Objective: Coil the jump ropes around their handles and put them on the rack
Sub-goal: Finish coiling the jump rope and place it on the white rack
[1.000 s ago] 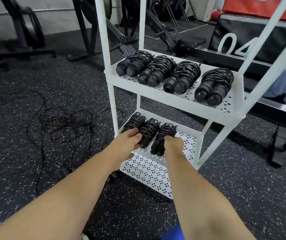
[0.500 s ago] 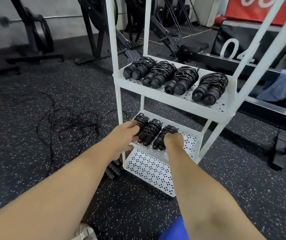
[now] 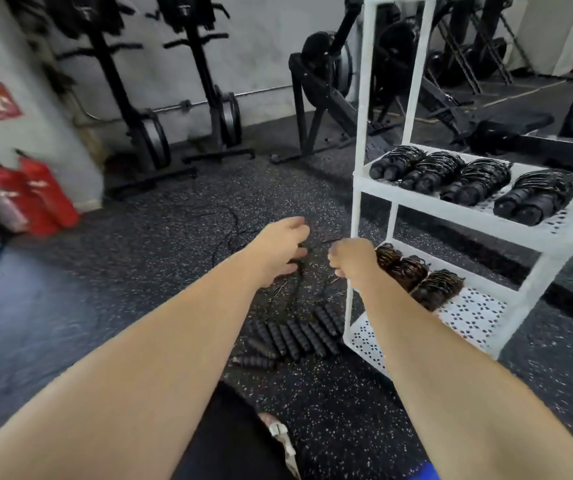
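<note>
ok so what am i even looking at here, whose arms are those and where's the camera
No machine here: a person wears a wide-angle camera on the head, so every picture looks forward and down along their own bare arms. The left hand is relaxed and open. The right hand is curled, and blur hides whether it pinches a cord. To the right stands a white rack with four coiled jump ropes on the upper shelf and three coiled bundles lower down. On the speckled gym floor lie loose black handles with uncoiled cord.
</note>
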Motion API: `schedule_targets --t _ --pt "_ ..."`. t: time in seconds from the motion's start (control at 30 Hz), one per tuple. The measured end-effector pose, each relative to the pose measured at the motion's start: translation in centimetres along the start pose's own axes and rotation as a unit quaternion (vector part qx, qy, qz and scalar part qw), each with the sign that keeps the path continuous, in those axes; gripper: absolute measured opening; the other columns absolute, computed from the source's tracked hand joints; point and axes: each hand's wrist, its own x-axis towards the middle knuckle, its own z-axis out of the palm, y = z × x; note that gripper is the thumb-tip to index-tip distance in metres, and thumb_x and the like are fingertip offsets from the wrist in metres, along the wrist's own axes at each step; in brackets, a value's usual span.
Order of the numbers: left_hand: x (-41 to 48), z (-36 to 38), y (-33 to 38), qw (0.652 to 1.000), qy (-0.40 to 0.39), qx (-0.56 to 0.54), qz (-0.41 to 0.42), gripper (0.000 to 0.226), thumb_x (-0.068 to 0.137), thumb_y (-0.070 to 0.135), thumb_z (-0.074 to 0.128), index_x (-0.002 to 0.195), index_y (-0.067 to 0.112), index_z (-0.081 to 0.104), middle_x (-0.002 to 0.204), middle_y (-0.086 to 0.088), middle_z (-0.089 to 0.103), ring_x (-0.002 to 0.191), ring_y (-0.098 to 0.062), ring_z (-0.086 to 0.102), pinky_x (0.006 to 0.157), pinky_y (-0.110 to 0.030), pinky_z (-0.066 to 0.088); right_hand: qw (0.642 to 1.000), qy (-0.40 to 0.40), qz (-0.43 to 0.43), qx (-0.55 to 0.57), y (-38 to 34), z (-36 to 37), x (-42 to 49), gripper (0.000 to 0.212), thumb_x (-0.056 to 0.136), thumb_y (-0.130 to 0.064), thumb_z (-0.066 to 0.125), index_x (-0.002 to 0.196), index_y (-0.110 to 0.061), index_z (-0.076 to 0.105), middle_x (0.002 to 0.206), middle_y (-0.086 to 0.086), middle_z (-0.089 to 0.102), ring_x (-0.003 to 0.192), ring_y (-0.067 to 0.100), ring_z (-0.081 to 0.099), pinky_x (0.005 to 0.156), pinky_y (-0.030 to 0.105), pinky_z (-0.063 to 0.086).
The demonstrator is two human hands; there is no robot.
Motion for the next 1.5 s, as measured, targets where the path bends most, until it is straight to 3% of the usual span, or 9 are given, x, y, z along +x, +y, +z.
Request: schedule_targets --t 0.1,0.17,0.53,0.67,0.8,1.07,1.27,1.33,1.5 --pt "-1.4 -3.3 -0.7 0.999 0.038 0.0 0.001 0.045 0.105 0.022 0.045 0.149 0.025 0.04 0.143 0.001 0.051 0.124 -0.02 0.056 0.098 -0.038 0.043 0.995 -0.083 0.052 0.033 -3.2 3.4 -2.3 0.027 0.095 -0.004 0.04 0.072 -0.016 0.044 0.045 0.0 0.05 0.034 0.011 0.043 0.038 0.018 0.033" --pt "-2.0 -5.4 -1.4 0.999 0.05 0.0 -0.007 0.042 0.107 0.018 0.041 0.149 0.022 0.04 0.136 -0.001 0.053 0.126 -0.021 0.055 0.097 -0.036 0.042 0.991 -0.126 0.049 0.021 -3.6 5.5 -2.8 0.027 0.095 -0.003 0.036 0.071 -0.015 0.041 0.033 -0.002 0.042 0.025 0.01 0.033 0.036 0.019 0.023" --pt "6.3 -12.8 -9.9 0.984 0.107 -0.081 -0.118 0.039 0.106 0.019 0.044 0.145 0.02 0.043 0.136 -0.012 0.059 0.116 -0.022 0.06 0.097 -0.035 0.045 0.99 -0.137 0.037 0.018 -0.4 13.9 2.6 0.008 0.094 -0.006 0.056 0.088 -0.008 0.062 0.069 0.01 0.066 0.054 0.015 0.054 0.046 0.022 0.04" --pt "11.2 -13.6 -13.7 0.973 0.102 -0.116 -0.169 0.014 0.106 0.018 0.043 0.104 0.022 0.056 0.098 -0.003 0.061 0.085 -0.013 0.06 0.073 -0.027 0.045 0.988 -0.147 0.044 0.003 2.2 17.0 6.6 0.017 0.094 -0.003 0.051 0.083 -0.011 0.061 0.072 0.01 0.066 0.055 0.015 0.053 0.047 0.021 0.039" --pt "15.7 -14.0 -19.2 0.965 0.109 -0.115 -0.211 0.017 0.104 0.015 0.049 0.119 0.021 0.053 0.102 -0.006 0.065 0.093 -0.018 0.063 0.072 -0.027 0.048 0.986 -0.147 0.072 -0.003 6.1 20.6 10.8 0.017 0.095 -0.003 0.047 0.086 -0.01 0.061 0.071 0.009 0.067 0.056 0.016 0.053 0.048 0.024 0.038" --pt "21.9 -13.7 -31.6 0.928 0.087 -0.098 -0.349 0.031 0.101 0.0 0.045 0.073 0.014 0.046 0.074 -0.005 0.048 0.062 -0.014 0.045 0.056 -0.023 0.033 0.979 -0.144 0.132 -0.054 14.9 26.5 17.4 0.026 0.093 0.003 0.044 0.082 -0.015 0.058 0.072 0.01 0.068 0.055 0.017 0.054 0.048 0.025 0.04" --pt "24.8 -10.9 -38.7 0.854 0.051 -0.039 -0.517 0.033 0.1 0.035 0.056 0.1 0.002 0.056 0.086 -0.014 0.059 0.084 -0.027 0.06 0.082 -0.037 0.052 0.979 -0.122 0.14 -0.083 20.2 28.5 21.0 0.029 0.091 0.002 0.043 0.08 -0.019 0.059 0.069 0.006 0.07 0.057 0.015 0.059 0.057 0.026 0.047" --pt "25.7 -9.8 -40.1 0.836 0.053 -0.063 -0.543 0.044 0.097 0.047 0.058 0.113 0.007 0.052 0.093 -0.014 0.058 0.084 -0.027 0.06 0.079 -0.038 0.05 0.98 -0.119 0.139 -0.083 21.5 28.8 21.9 0.03 0.092 0.003 0.042 0.081 -0.018 0.06 0.069 0.007 0.069 0.056 0.014 0.059 0.055 0.024 0.046" --pt "28.6 -7.1 -43.0 0.82 0.164 -0.103 -0.538 0.093 0.074 0.066 0.075 0.143 0.011 0.044 0.139 -0.01 0.046 0.123 -0.033 0.05 0.092 -0.042 0.049 0.98 -0.114 0.137 -0.084 24.5 29.2 22.9 0.026 0.093 -0.001 0.044 0.084 -0.016 0.063 0.068 0.006 0.07 0.055 0.013 0.058 0.055 0.024 0.044"
